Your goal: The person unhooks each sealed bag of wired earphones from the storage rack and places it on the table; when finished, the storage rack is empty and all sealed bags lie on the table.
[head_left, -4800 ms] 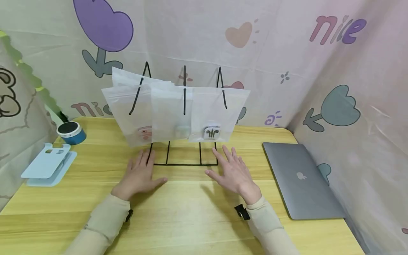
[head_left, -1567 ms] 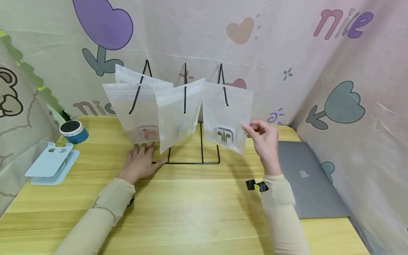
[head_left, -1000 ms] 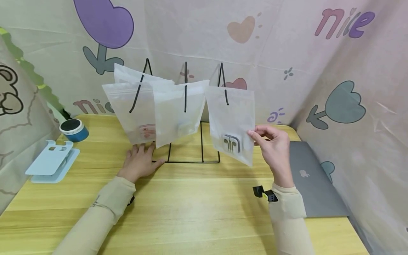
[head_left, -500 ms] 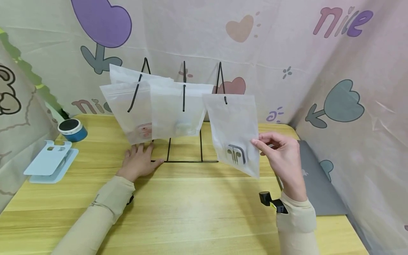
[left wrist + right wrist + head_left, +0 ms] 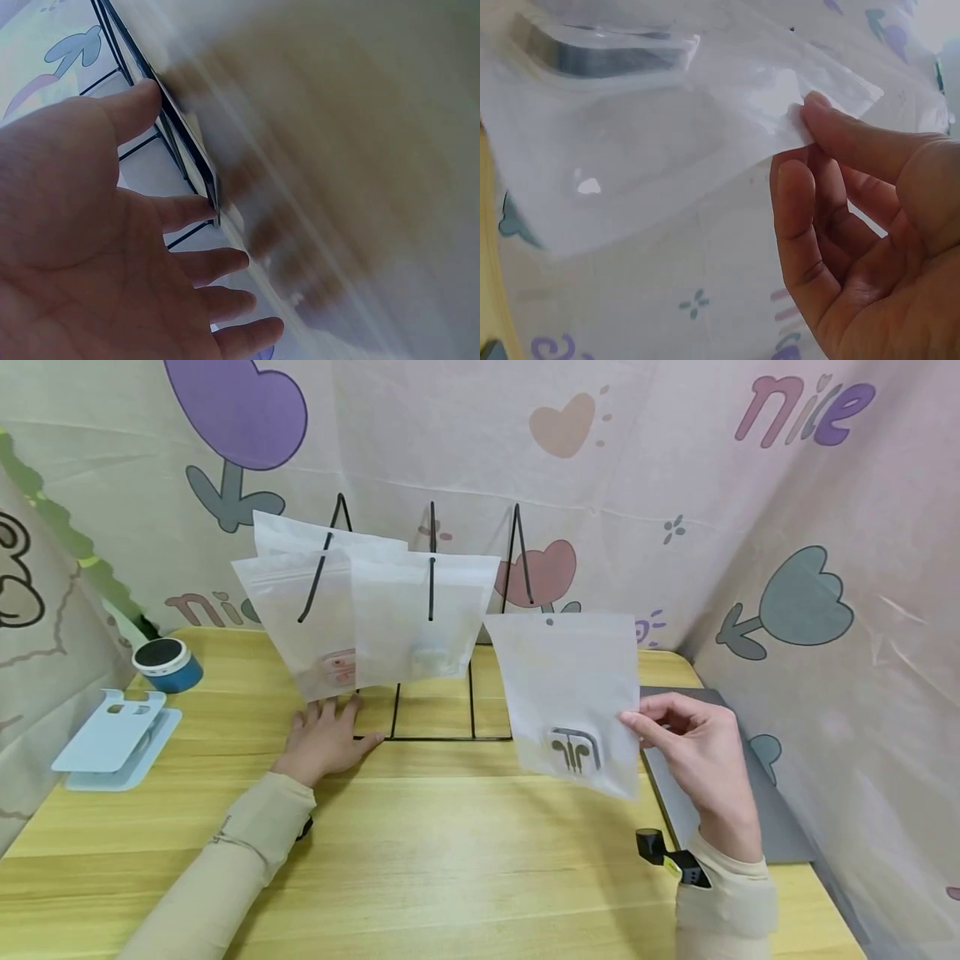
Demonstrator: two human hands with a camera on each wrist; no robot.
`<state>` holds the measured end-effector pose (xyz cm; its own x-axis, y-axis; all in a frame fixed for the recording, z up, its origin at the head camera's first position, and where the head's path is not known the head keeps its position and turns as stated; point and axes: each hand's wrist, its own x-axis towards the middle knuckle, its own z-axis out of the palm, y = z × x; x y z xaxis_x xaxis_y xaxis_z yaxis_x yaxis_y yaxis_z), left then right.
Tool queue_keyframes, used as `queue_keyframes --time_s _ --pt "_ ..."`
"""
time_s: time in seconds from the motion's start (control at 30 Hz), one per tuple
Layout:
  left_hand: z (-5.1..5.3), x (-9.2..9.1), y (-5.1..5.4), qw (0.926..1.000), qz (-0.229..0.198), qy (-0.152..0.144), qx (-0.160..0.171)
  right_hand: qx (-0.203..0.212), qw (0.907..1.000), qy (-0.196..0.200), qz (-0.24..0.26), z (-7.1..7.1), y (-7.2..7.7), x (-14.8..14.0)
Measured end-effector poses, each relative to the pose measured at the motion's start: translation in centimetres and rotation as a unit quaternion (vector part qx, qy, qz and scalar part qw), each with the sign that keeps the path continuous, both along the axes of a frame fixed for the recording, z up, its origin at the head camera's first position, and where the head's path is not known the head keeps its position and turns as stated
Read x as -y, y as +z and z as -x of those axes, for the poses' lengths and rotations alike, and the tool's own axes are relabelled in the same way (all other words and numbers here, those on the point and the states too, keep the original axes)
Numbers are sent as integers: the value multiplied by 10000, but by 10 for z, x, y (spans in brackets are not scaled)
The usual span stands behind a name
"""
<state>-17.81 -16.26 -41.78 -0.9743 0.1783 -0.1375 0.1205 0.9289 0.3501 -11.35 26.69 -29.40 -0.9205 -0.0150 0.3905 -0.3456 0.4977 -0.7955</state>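
My right hand [image 5: 701, 760] pinches the right edge of a frosted bag [image 5: 566, 677] that holds an earphone case [image 5: 575, 750]. That bag hangs off the rack's right hook, its punched hole in front of and below the hook tip. In the right wrist view, thumb and fingers of the right hand [image 5: 862, 202] grip the edge of the bag [image 5: 645, 142]. My left hand [image 5: 322, 745] lies with spread fingers at the left front of the black wire rack [image 5: 442, 739]. The left wrist view shows the left hand [image 5: 112, 232] touching the rack's wire. Other frosted bags [image 5: 423, 627] hang on the left and middle hooks.
A grey laptop [image 5: 765, 802] lies at the right, partly behind the right hand. At the left are a light blue stand [image 5: 108, 739] and a blue and white round object [image 5: 172, 668]. A printed cloth [image 5: 465, 435] hangs behind the wooden table [image 5: 450, 877].
My right hand took hold of the right bag and pulled it forward, right and down, off its hook. The middle bag swung and settled. The left hand stayed at the rack's base.
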Motion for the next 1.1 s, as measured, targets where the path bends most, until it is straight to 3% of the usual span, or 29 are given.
queue_keyframes --time_s 0.27,0.37,0.6,0.83,1.1 --pt "1 1 1 10000 61 -12 2 546 9966 -21 -616 4 -13 -19" --pt "1 0 1 10000 79 -18 -2 639 9943 -224 -828 11 -20 -25" --pt "2 0 1 9999 89 -22 51 960 9817 -710 -1486 38 -37 -39" --pt "2 0 1 9999 131 -22 40 1410 9664 -785 -2002 65 -55 -47" --pt "0 -1 4 9999 103 -37 -7 2193 9495 -767 -2107 86 -71 -48"
